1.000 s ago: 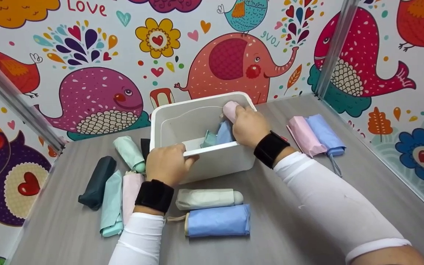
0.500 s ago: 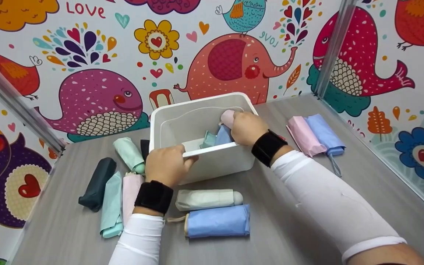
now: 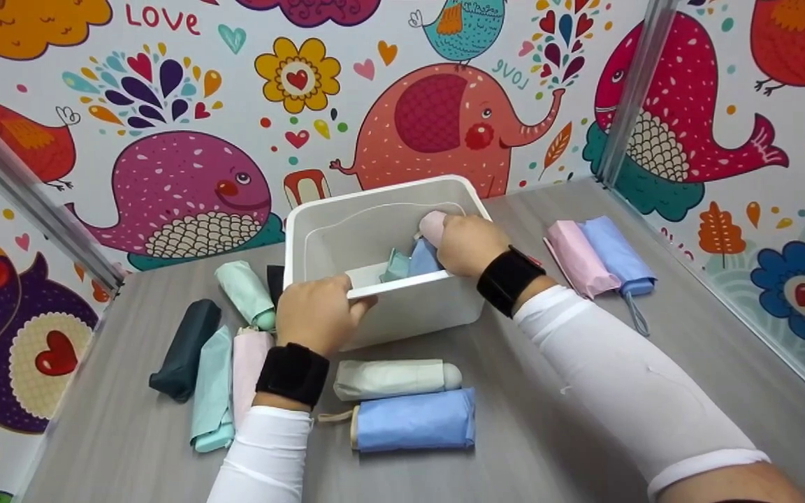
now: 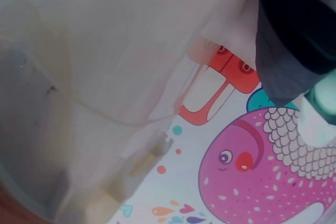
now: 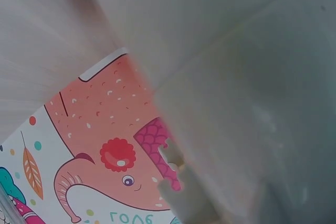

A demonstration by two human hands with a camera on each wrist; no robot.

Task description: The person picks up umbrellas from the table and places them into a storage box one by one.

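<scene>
A white plastic bin [image 3: 413, 311] stands tilted on the table near the back wall. My left hand [image 3: 315, 311] grips its front rim at the left corner, with the thumb on the outside. At the bin's right side, my right hand [image 3: 471, 244] holds a folded pink umbrella [image 3: 431, 227] by its upper part; its lower part is hidden. Inside the bin, below that hand, lie a blue folded umbrella [image 3: 424, 257] and a teal one [image 3: 395, 265]. Both wrist views are mostly filled by the bin's pale wall [image 4: 126, 40], and neither shows fingers clearly.
Left of the bin lie several folded umbrellas: mint [image 3: 245, 292], dark green [image 3: 189, 349], teal [image 3: 212, 391] and pale pink [image 3: 249, 363]. In front are a cream one [image 3: 392, 378] and a blue one [image 3: 416, 419]. Pink [image 3: 581, 258] and blue [image 3: 618, 255] umbrellas lie right. Printed walls [image 3: 305, 140] enclose the table.
My right hand has sunk slightly into the bin, taking the pink umbrella lower; over the last half second it has barely moved. My left hand stays on the rim.
</scene>
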